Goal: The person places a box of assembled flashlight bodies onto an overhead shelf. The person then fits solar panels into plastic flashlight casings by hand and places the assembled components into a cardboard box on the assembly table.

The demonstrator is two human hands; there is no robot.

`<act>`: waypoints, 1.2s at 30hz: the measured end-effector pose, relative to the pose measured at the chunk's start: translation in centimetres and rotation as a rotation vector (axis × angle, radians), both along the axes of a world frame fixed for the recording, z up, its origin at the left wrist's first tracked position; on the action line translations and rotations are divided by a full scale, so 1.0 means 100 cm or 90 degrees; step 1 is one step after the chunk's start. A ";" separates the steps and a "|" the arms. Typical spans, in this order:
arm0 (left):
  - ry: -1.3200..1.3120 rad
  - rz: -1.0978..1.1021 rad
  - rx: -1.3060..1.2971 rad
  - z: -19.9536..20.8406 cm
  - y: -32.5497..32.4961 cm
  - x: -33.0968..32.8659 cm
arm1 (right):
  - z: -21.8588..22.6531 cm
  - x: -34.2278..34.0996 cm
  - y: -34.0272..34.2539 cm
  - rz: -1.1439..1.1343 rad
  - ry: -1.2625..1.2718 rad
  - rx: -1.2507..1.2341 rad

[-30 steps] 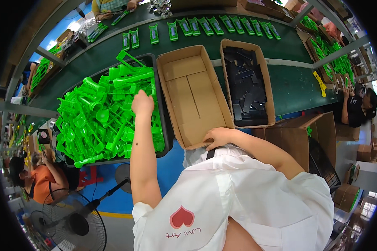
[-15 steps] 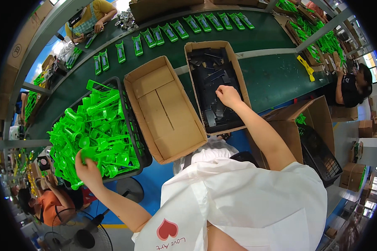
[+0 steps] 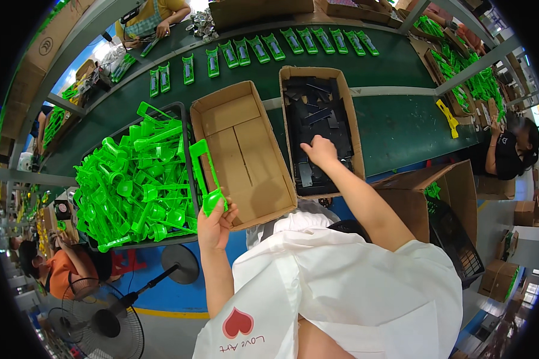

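My left hand (image 3: pixel 217 220) grips one glossy green piece (image 3: pixel 211 199), an open frame with a rounded end, by the left edge of the middle cardboard box (image 3: pixel 245 152). Right of that box, my right hand (image 3: pixel 322 152) curls over black pieces (image 3: pixel 321 115); whether it holds any I can't tell. Beyond the box lie fourteen green holders (image 3: pixel 257 49); nearer me, my top (image 3: pixel 347 275) bears a heart (image 3: pixel 238 323) and lettering (image 3: pixel 241 344)

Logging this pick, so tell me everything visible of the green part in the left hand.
The green part is shiny and plastic-looking: a long, open frame leading to a rounded, cup-like end. The left hand grips that end; the frame points away from the person, slightly leftward. It appears near the black crate and cardboard box; any contact is unclear.
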State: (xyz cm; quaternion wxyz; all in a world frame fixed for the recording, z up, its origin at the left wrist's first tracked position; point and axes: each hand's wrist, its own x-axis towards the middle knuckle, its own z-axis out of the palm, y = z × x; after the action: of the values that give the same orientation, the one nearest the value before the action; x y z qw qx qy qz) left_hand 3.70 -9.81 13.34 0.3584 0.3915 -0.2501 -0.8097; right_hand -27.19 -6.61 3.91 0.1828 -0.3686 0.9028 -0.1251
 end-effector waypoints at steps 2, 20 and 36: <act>-0.019 -0.048 -0.008 0.004 -0.004 -0.010 | -0.001 0.011 -0.003 -0.037 0.004 -0.015; 0.082 -0.147 -0.147 0.024 -0.006 -0.038 | 0.133 0.075 0.017 0.236 -0.674 -0.179; -0.200 -0.193 -0.233 0.004 -0.038 0.023 | 0.148 0.094 0.015 0.244 -0.661 -0.123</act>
State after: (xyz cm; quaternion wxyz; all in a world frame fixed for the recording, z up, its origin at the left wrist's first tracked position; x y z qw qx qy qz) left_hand 6.04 -13.64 13.76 0.2551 0.3994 -0.5000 -0.7249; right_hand -17.82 -5.12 18.75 0.5881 -0.4309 0.5959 -0.3367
